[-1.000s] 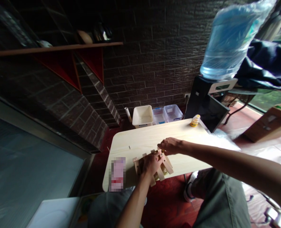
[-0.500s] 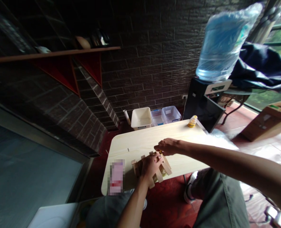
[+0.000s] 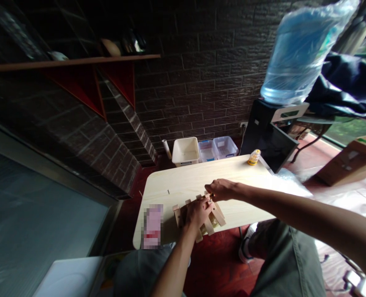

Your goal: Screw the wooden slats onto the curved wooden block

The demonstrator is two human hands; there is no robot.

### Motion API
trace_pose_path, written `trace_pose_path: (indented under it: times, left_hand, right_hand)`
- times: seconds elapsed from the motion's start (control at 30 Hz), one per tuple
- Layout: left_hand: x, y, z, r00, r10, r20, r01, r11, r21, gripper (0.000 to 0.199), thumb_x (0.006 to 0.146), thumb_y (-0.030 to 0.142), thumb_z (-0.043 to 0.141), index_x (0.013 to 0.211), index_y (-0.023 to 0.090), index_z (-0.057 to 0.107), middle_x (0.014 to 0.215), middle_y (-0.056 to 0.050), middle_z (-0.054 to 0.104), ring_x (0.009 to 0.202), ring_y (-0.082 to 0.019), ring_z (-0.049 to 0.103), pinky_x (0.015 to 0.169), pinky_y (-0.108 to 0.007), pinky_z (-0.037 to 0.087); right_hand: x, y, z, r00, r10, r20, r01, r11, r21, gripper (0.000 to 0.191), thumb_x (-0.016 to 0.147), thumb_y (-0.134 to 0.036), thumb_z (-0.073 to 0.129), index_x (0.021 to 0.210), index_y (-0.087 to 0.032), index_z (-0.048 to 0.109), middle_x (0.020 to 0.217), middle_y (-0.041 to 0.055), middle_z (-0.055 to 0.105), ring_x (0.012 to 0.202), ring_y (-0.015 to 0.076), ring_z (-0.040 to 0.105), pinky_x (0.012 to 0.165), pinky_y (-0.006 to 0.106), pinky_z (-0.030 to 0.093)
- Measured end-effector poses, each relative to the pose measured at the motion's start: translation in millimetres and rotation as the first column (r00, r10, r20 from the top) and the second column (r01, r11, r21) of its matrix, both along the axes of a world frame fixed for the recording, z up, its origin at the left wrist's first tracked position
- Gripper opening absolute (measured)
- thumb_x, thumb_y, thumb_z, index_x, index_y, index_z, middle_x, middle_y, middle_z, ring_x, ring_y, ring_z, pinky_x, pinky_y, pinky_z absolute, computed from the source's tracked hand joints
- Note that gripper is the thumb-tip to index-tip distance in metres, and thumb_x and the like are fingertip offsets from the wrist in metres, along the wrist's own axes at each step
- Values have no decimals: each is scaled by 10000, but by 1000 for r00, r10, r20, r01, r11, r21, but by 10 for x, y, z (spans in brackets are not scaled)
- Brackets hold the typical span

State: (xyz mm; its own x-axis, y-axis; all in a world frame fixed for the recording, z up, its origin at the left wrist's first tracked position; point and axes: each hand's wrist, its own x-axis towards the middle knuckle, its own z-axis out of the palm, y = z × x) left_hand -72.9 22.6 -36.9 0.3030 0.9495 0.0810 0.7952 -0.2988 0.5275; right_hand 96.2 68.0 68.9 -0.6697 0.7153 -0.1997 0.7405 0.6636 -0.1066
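On the light wooden table (image 3: 183,181), near its front edge, lies a small slatted wooden frame (image 3: 178,216), with dark dots like screw heads in some slats. My left hand (image 3: 198,212) is laid over the frame with its fingers curled around the slats at the far right corner, steadying it. Just beyond those fingertips my right hand (image 3: 221,189) is closed around a small tool with a yellow part (image 3: 212,195), held against that corner. The tool is mostly hidden by the fist, so I cannot tell its exact kind. Yellowish material shows beneath the slats.
A small clear bottle with a yellow label (image 3: 253,157) stands at the table's far right. A blurred pink item (image 3: 152,227) and a thin dark piece (image 3: 168,192) lie left. Behind are a cream bin (image 3: 185,151), clear bins (image 3: 225,147) and a water dispenser (image 3: 263,132).
My right fist has turned slightly at the frame's corner. The left hand keeps its hold. The whole view has shifted a little with my head.
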Motion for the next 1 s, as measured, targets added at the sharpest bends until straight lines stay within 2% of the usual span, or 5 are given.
trace_pose_path:
  times: [0.13,0.33,0.73,0.87,1.0]
  left_hand:
    - [0,-5,12,1000,0,7,-1,1000,12,230,905,335,541,1040,249,705,795,-22,693,740,-148,619,787,-263,422]
    - [-18,-36,125,1000,-23,-11,22,999,-40,194,886,343,569,951,221,705,663,3,619,631,-126,553,667,-239,383]
    - [-15,-2,45,1000,-27,-8,28,999,23,229,897,353,557,1031,237,703,715,-6,651,658,-135,575,723,-248,401]
    - [-9,-10,76,1000,-28,2,28,1000,8,245,910,352,530,1040,236,704,734,-14,666,663,-140,583,722,-253,404]
    - [3,-40,153,999,-33,23,33,999,-9,247,922,345,506,974,211,706,723,-17,659,668,-137,579,730,-255,404]
  right_hand:
    - [50,-14,1,1000,5,-21,-5,1000,-7,353,779,-318,624,1097,-165,622,886,99,705,707,201,646,531,248,387]
    - [73,-18,108,994,102,29,-102,995,21,316,783,-177,591,1096,-184,637,962,101,712,783,206,662,583,254,425]
    - [-10,-30,59,993,66,103,-71,996,50,297,814,-294,585,1052,-125,639,920,136,710,785,240,677,603,281,454]
    - [-34,-20,86,993,31,112,-35,999,35,330,797,-307,593,1069,-124,637,930,140,711,792,246,675,596,281,456]
    - [-26,-31,151,993,81,82,-84,996,28,357,769,-262,619,1109,-154,624,947,125,714,766,231,670,563,268,437]
